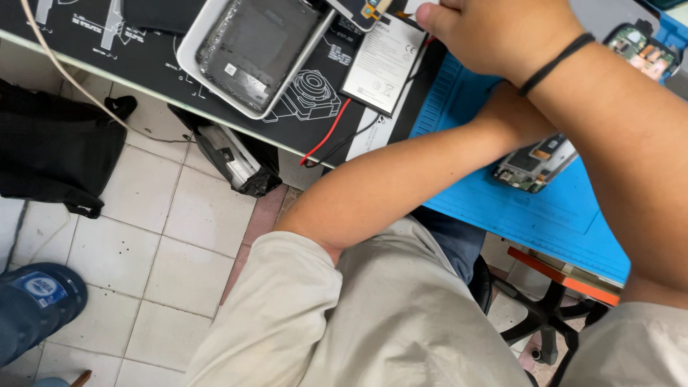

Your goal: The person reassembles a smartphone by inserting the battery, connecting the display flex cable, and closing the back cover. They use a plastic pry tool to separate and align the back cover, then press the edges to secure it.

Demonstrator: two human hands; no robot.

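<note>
My right hand (502,32), a black band on its wrist, reaches across to the top of the view with the fingers curled; what is under them is hidden. It sits just right of a flat silver battery (382,64) and a small part with a flex cable (367,10). My left forearm (401,175) runs under the right arm, and its hand is hidden there. A stripped phone frame with a bare circuit board (534,163) lies on the blue mat (516,211) by that wrist.
A white tray (192,59) holds a grey phone back cover (254,46) on a black printed mat (136,54). Red and black wires (328,135) hang off the desk edge. Another circuit board (640,49) lies top right. Below are tiled floor, black bags (57,150), a blue shoe (39,294) and a chair base (546,322).
</note>
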